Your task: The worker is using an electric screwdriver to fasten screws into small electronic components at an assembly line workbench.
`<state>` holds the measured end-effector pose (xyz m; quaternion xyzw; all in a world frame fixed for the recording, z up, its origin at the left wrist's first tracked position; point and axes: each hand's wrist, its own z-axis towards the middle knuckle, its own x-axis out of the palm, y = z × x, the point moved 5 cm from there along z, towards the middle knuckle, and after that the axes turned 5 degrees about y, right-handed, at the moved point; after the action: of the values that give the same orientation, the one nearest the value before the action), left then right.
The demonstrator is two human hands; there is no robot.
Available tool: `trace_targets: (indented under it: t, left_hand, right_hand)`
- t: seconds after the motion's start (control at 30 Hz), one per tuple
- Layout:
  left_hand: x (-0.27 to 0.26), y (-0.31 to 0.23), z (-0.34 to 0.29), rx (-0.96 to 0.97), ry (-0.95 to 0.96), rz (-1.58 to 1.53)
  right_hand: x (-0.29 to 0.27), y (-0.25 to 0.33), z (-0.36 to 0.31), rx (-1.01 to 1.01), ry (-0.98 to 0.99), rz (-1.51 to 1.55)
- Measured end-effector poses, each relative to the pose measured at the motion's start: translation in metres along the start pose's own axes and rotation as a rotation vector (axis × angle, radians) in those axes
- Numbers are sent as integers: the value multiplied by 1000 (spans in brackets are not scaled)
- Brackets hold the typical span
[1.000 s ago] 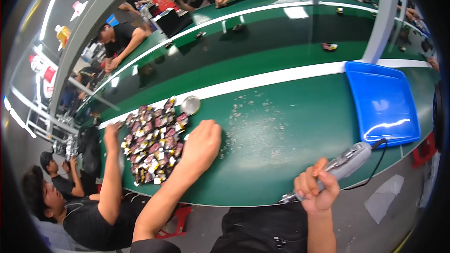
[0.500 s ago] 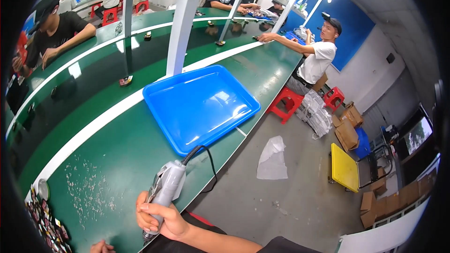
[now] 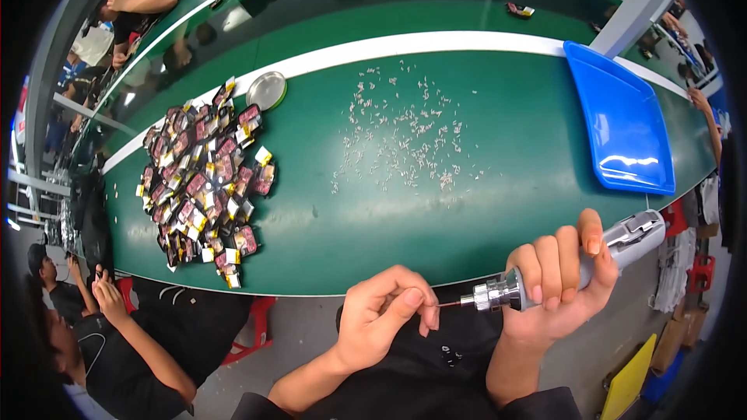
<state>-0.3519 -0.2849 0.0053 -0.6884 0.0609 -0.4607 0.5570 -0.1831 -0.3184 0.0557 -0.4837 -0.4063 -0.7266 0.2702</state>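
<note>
Wrapped around the body of a grey electric screwdriver (image 3: 517, 289), my right hand (image 3: 560, 284) holds it nearly level, its silver nose pointing left. From the nose runs a thin bit (image 3: 450, 304), which meets the pinched thumb and forefinger of my left hand (image 3: 385, 315). Whether a small screw is also between those fingers is hidden. Both hands are just off the table's near edge, in front of my body. Many tiny silvery screws (image 3: 412, 136) lie scattered on the green tabletop (image 3: 311, 233) beyond my hands.
A heap of small black-and-pink parts (image 3: 210, 179) with yellow and white tabs covers the table's left. A round, shallow metal-coloured dish (image 3: 267, 90) stands behind it. At the right lies a blue tray (image 3: 622, 124). One co-worker (image 3: 124, 342) sits at lower left; others sit across the belt.
My view has swung left and down to the screws and the heap. The screwdriver has turned from upright to nearly level, and my left hand has come to the bit's tip.
</note>
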Motion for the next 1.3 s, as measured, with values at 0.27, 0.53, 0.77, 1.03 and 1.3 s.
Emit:
trace_targets:
  t: [0.27, 0.53, 0.77, 1.03, 1.3]
  left_hand:
    - [1, 5, -3, -92, 44, -131]
    - [8, 10, 0, -142, 51, -141]
    - [17, 14, 1, -39, -113, 85]
    - [15, 9, 8, -10, -98, 438]
    - [3, -49, 42, 173, -231, 1004]
  right_hand:
    - [0, -10, -3, 1, 62, -66]
    - [0, -1, -7, -19, 89, -100]
    - [2, 4, -7, -96, 77, -177]
    - [-16, 8, -2, -52, 54, -127]
    - [-21, 21, 12, -99, 27, -90]
